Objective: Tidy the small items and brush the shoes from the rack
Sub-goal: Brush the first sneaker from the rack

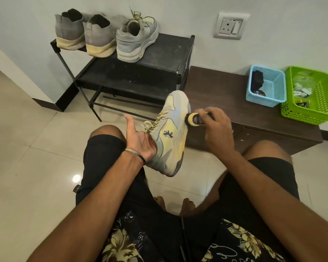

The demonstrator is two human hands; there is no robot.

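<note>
A person is sitting low over a tiled floor [27, 148], holding a sneaker [170, 133] up between the knees. The sneaker is pale grey and faded yellow, with yellowish laces tied in a bow, a small dark emblem on its side panel and a thick, chunky sole with darker grey patches at the heel. It is tilting toe-up and away from the person, its toe reaching toward the edge of the low brown counter [225, 95].

The left hand [140, 142] is gripping the sneaker at its opening: the thumb is sticking up free while the fingers are going down inside the collar, out of sight. The right hand [216, 125] is holding a brush [194, 119] with fingers curled round its handle; the brush's yellow-rimmed end is pressing against the side of the sneaker near the toe.

Behind, a black shoe rack [159, 59] is standing against the wall. On its top shelf a matching sneaker [136, 40] is sitting heel-out beside a pair of grey slip-on shoes [85, 33] with yellowed soles.

On the counter to the right, a blue basket [271, 84] is holding something dark, and just beside it, touching, a green basket [314, 95] is holding small mixed items too blurred to name.
</note>
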